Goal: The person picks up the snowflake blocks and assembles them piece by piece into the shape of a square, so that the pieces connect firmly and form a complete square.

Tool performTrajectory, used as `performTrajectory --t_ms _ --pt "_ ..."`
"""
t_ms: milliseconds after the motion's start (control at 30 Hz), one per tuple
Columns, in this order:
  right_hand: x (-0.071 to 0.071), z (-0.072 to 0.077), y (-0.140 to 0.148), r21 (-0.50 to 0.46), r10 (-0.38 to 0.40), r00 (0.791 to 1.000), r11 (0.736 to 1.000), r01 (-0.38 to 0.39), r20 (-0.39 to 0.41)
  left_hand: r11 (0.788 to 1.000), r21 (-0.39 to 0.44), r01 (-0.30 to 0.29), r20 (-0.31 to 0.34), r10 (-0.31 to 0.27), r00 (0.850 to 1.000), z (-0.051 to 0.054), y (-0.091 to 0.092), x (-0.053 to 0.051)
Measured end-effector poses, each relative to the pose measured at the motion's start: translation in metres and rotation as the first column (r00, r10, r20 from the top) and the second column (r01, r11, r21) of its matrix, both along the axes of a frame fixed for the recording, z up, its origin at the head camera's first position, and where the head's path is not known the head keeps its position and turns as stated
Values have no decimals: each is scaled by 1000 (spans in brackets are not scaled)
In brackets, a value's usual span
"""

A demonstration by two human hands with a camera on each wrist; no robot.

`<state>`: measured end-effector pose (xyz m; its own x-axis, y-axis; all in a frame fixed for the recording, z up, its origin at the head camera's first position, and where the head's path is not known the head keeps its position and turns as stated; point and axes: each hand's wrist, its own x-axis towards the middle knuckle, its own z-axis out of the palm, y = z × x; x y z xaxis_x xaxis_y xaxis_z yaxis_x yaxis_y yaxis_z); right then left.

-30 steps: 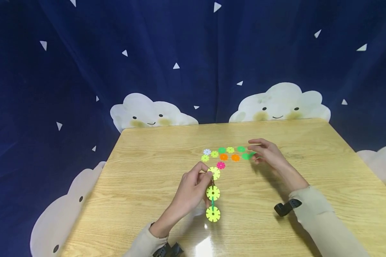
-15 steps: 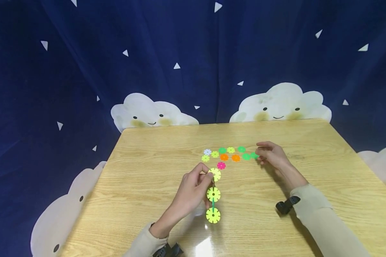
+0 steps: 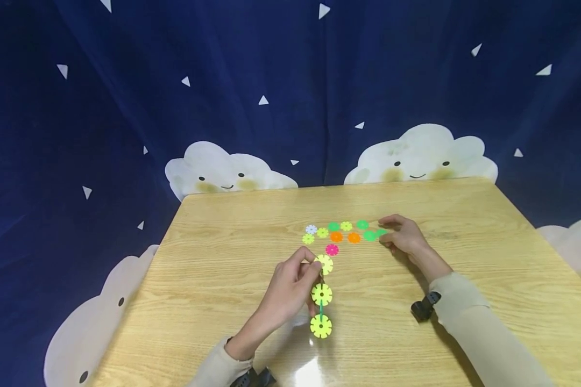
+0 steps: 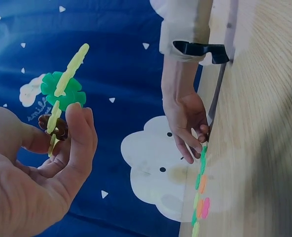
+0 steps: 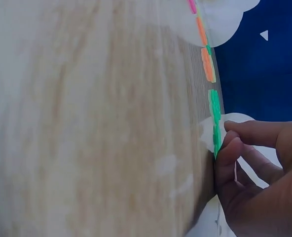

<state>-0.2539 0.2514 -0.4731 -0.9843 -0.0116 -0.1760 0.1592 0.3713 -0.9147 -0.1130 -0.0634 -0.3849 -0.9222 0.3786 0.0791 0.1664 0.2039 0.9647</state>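
Note:
My left hand (image 3: 289,285) pinches the upper part of a chain of notched discs above the table. Yellow discs (image 3: 321,294) alternate with a brown disc (image 4: 53,127) and a green disc (image 4: 63,91) set crosswise between them. At the right end of the loose discs, my right hand (image 3: 406,236) has its fingertips at a green disc (image 3: 381,233) lying on the table. In the right wrist view, the thumb and fingers of the right hand (image 5: 259,168) meet at the near end of the green discs (image 5: 215,113); whether they grip the end one cannot be told.
On the wooden table (image 3: 213,269) lie two orange discs (image 3: 354,237), a pink disc (image 3: 332,249), a pale blue disc (image 3: 311,229), and several yellow and green ones. Behind the table hangs a dark blue curtain (image 3: 252,64) with white clouds.
My right hand first moved right with a green disc, which now lies beside the other green one; the hand has since shifted slightly back left. My left hand keeps its pinch on the chain.

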Motion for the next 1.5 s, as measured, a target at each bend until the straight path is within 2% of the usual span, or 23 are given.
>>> performTrajectory --t_ms 400,933,1133,1333,1500 --pt "-5 -1 -5 91 8 1000 996 -8 8 1000 17 13 -9 -13 1000 0 1 1" --pt "1 -3 4 117 27 1000 993 -28 14 1000 11 23 -7 -23 1000 -1 3 1" --pt "5 -5 8 69 47 998 996 -49 29 1000 13 26 -6 -26 1000 -1 3 2" --pt "14 -1 0 63 91 996 994 -91 3 1000 8 22 -7 -22 1000 -1 2 2" --pt "27 5 -15 -46 178 984 983 -178 2 1000 10 27 -4 -27 1000 -3 3 1"
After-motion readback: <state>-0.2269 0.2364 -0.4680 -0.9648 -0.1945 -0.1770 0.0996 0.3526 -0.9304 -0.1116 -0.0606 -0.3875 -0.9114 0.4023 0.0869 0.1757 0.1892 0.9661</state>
